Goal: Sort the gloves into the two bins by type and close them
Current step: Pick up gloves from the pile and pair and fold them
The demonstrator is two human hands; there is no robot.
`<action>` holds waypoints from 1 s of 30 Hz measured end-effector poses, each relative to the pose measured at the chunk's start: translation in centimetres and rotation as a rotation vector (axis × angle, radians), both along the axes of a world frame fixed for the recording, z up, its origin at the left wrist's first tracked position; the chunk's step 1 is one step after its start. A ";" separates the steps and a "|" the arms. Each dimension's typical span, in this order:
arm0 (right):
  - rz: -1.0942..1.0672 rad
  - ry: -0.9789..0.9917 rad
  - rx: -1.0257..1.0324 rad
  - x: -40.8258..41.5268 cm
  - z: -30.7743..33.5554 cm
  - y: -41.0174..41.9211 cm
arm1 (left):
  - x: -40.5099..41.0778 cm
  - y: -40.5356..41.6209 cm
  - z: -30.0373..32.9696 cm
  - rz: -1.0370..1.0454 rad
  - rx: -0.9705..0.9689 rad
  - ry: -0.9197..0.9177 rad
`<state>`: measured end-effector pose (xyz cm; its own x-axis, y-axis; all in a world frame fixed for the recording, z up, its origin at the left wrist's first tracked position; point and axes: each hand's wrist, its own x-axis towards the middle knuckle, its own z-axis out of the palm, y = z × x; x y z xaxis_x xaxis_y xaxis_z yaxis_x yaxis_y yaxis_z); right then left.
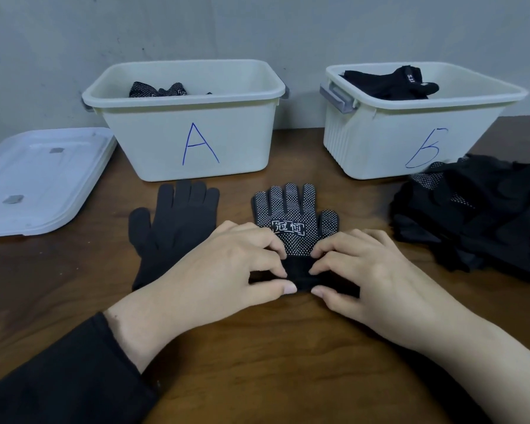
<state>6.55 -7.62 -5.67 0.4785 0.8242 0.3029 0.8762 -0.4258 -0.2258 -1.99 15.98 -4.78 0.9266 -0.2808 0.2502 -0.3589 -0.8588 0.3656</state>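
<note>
I see the dotted glove (294, 221) lying flat on the wooden table (257, 347), right in front of me, between the two bins and my hands. Its long way runs from me toward the wall, and its fingers point away, at the gap between the bins. Its thumb sticks out to the right.

My left hand (224, 270) and right hand (361, 267) are both on its cuff. The fingers of each hand are curled and pinch the dark cuff from each side, thumbs near me.

A plain dark glove (172, 228) lies just beside it on the left, fingers pointing away too. My left hand covers part of its cuff.

The dotted glove has white boxed writing on the palm in characters that I cannot read. The left bin (193, 142) says "A" in blue pen. The right bin (410, 139) has a blue mark like a "B".

Bin A holds dotted gloves, mostly hidden by its wall. Bin B holds black gloves with small white letters, too small to read.

A pile of dark gloves (478, 221) sits on the right, cut off by the edge. A white lid (37, 179) lies on the left, also cut off.
</note>
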 end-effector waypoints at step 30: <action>-0.190 0.453 0.374 2.2 -0.5 1.4 | 0.8 -1.9 -0.4 0.436 -0.251 -0.022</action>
<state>8.74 -6.20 -6.13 0.7552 0.5891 0.2874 0.5749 -0.3845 -0.7222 -1.18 14.05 -5.14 0.9380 0.2029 0.2810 0.0040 -0.8169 0.5768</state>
